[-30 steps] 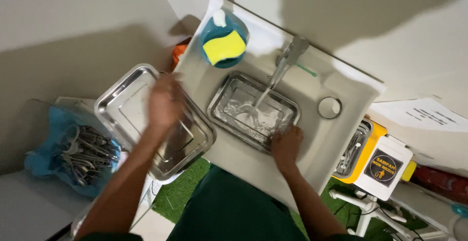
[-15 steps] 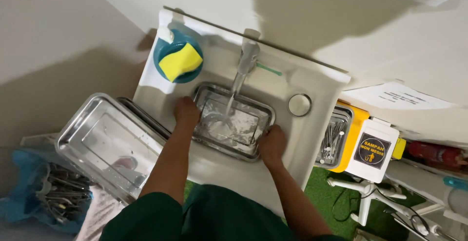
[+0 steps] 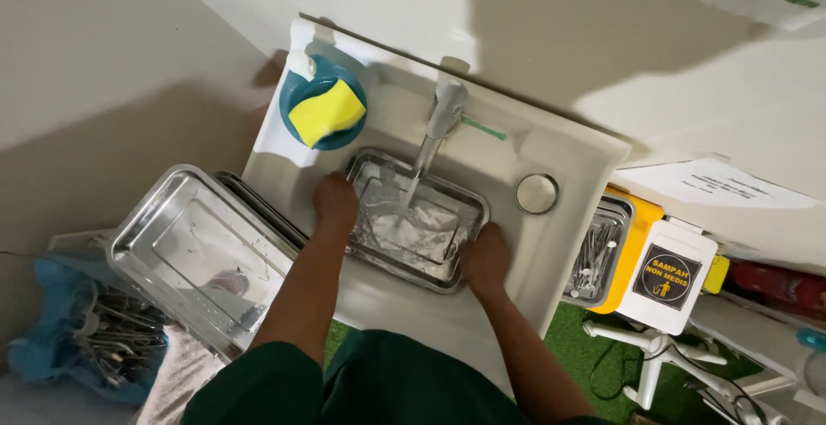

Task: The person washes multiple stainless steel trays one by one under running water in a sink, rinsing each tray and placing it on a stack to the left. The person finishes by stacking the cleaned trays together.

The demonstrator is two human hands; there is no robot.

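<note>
White sink (image 3: 568, 163) against the wall, taken here as the landmark. Left of the sink, overhanging its edge, a large empty steel tray (image 3: 194, 249) stacked on another. Inside the sink basin, under the tap (image 3: 440, 115), a smaller steel tray (image 3: 430, 227) with water running into it. Gripping the left end of that tray, the left hand (image 3: 334, 201), fingers curled over the rim and closed on it. Clamped on the tray's near right corner, the right hand (image 3: 486, 257), fingers folded around the edge. Further left of the sink and lower, a blue cloth (image 3: 52, 356) holding a heap of metal instruments. Right of the sink, a yellow box (image 3: 632, 257) with more instruments inside. On the sink's back left corner, a teal bowl (image 3: 303, 98) carrying a yellow sponge (image 3: 325, 111). On the sink's right ledge, a round metal cap (image 3: 537, 194).
</note>
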